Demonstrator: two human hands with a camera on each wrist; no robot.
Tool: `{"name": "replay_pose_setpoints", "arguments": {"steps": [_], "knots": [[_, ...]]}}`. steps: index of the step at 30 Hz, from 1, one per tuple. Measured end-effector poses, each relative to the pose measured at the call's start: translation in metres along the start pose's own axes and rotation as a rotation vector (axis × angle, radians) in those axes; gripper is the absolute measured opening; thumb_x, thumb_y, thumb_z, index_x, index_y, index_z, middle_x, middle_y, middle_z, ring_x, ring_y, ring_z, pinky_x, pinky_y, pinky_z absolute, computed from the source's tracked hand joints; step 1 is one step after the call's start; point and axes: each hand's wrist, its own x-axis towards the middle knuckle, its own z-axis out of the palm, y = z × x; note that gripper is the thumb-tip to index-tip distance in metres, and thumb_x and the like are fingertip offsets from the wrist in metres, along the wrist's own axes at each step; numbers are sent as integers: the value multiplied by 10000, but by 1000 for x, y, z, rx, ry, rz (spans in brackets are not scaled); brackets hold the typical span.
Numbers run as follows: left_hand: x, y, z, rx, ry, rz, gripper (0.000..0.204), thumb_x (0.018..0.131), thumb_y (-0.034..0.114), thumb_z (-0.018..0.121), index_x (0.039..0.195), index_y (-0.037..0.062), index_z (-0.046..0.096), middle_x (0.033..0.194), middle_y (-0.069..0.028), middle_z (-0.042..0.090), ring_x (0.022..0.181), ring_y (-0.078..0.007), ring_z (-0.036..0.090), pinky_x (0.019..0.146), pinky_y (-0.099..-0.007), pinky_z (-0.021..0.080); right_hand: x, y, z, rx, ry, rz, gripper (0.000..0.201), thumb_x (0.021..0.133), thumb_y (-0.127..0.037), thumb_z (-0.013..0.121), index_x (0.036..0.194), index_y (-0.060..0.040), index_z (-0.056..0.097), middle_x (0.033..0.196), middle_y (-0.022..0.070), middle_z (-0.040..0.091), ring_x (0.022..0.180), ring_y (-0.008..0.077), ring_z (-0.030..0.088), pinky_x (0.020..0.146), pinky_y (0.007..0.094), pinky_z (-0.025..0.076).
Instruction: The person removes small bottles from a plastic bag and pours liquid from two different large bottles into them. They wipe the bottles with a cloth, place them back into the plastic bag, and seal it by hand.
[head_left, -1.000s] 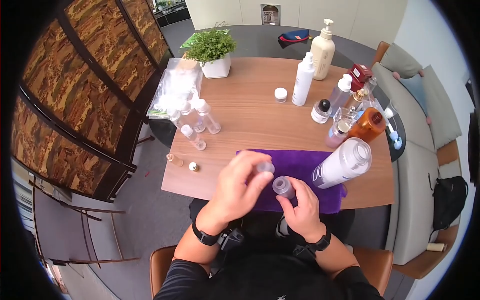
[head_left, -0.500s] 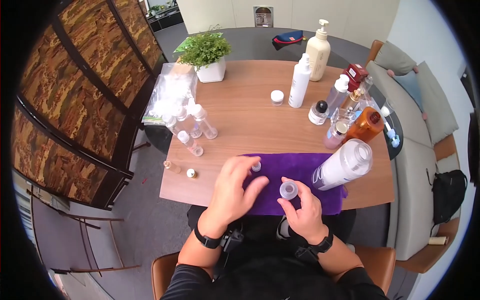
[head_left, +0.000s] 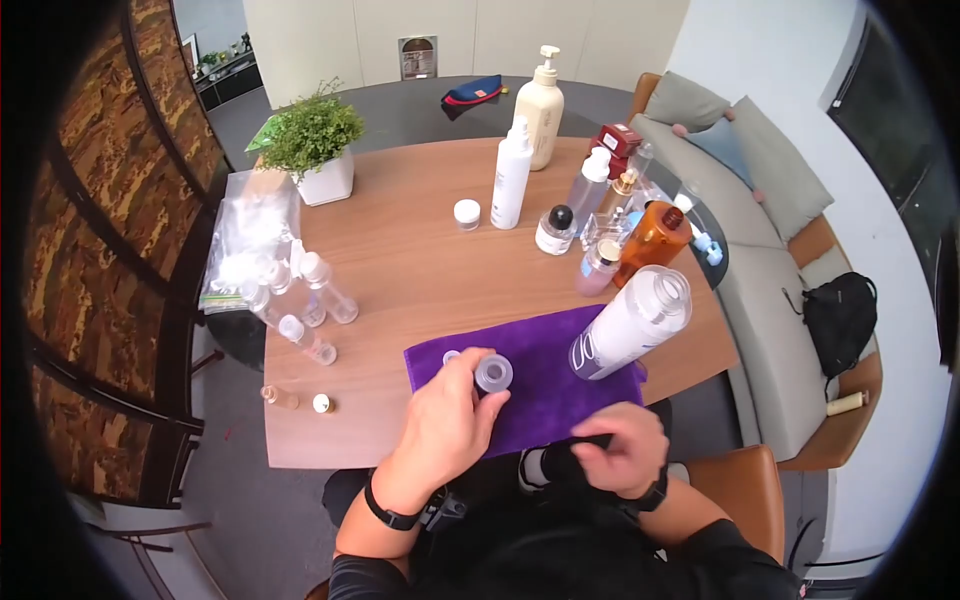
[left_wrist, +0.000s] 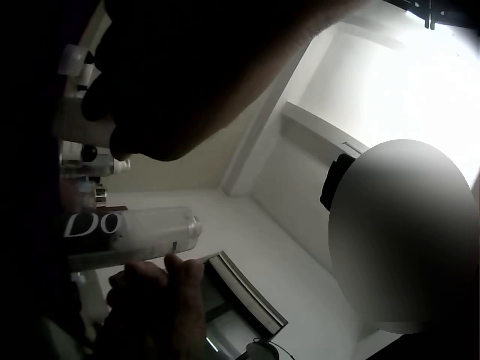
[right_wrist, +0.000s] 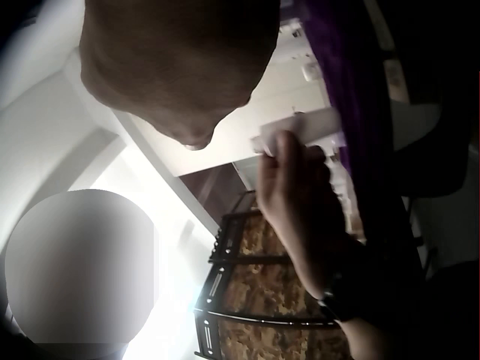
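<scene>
My left hand (head_left: 445, 418) grips a small clear bottle (head_left: 494, 374) upright over the purple cloth (head_left: 540, 415), its open mouth facing up. In the right wrist view the same small bottle (right_wrist: 319, 126) shows pale between thumb and fingers. Beside the left fingers a small clear cap (head_left: 450, 356) lies on the cloth, partly covered by the hand. My right hand (head_left: 628, 452) hovers near the table's front edge, fingers loosely curled and holding nothing. Beyond it a large clear bottle (head_left: 630, 322) with a white label and no cap stands on the cloth's right end.
Several empty clear bottles (head_left: 318, 290) stand at the left, near a plastic bag (head_left: 255, 225) and a potted plant (head_left: 325, 180). A small gold cap (head_left: 323, 403) lies at front left. An orange bottle (head_left: 652, 245), a white spray bottle (head_left: 512, 180) and a cream pump bottle (head_left: 540, 115) stand behind.
The small bottle has passed from my right hand to my left. The cap was set on the cloth. My right hand has drawn back toward the front edge, and the head view has turned right.
</scene>
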Motion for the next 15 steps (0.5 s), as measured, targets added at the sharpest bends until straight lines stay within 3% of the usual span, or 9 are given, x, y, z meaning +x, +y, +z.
{"name": "replay_pose_setpoints", "arguments": {"steps": [1, 3, 5, 6, 8, 11, 12, 15], "knots": [[-4, -6, 5, 42, -16, 13, 541, 900, 52, 853, 1360, -1, 573, 1098, -200, 722, 914, -400, 740, 761, -461, 607, -4, 3, -11, -54, 63, -47, 534, 822, -268, 981, 1185, -10, 686, 988, 148, 780, 835, 252, 745, 813, 365, 608], [-5, -13, 14, -14, 37, 70, 549, 900, 66, 855, 1359, -7, 563, 1148, -231, 712, 977, -447, 734, 786, -488, 612, -9, 24, -18, -115, 399, -7, 812, 802, -386, 1000, 1376, 9, 583, 1269, 161, 704, 1048, 252, 698, 983, 394, 554], [-7, -14, 18, -23, 44, 72, 524, 920, 77, 834, 1355, -17, 558, 1183, -248, 703, 997, -464, 728, 810, -501, 616, 10, 32, -32, -12, 453, 213, 1096, 767, -445, 1018, 1555, 23, 416, 1528, 155, 545, 1325, 252, 598, 1143, 420, 478], [-7, -15, 20, -35, 52, 71, 524, 920, 77, 834, 1355, -17, 558, 1183, -248, 703, 997, -464, 728, 810, -501, 616, 23, 33, -35, -22, 443, 207, 1096, 767, -445, 1018, 1555, 23, 416, 1528, 155, 545, 1325, 252, 598, 1143, 420, 478], [-6, -18, 22, 69, 90, 148, 534, 894, 28, 847, 1347, -17, 568, 1145, -226, 696, 876, -410, 728, 738, -461, 599, 52, 30, -37, 297, 344, 372, 1274, 695, -470, 1046, 1626, 23, 330, 1577, 135, 507, 1426, 275, 557, 1193, 429, 466], [-8, -20, 20, 24, 70, 102, 530, 895, 40, 846, 1342, -23, 569, 1129, -234, 707, 942, -446, 723, 772, -487, 601, 72, 31, -32, 429, 199, 465, 1345, 652, -483, 1061, 1652, 1, 304, 1586, 152, 517, 1493, 286, 518, 1235, 439, 443], [-9, -20, 19, 22, 78, 92, 530, 895, 40, 846, 1342, -23, 569, 1129, -234, 707, 942, -446, 723, 772, -487, 601, 76, 38, -27, 503, 189, 401, 1275, 693, -334, 1070, 1663, -23, 304, 1532, 171, 579, 1444, 298, 570, 1199, 439, 480], [-10, -19, 18, -12, 77, 104, 527, 900, 57, 844, 1343, -22, 570, 1106, -234, 711, 956, -444, 721, 787, -490, 599, 89, 38, -22, 510, 137, 491, 1232, 725, -335, 1045, 1670, -23, 318, 1494, 212, 610, 1410, 326, 611, 1149, 462, 528]]}}
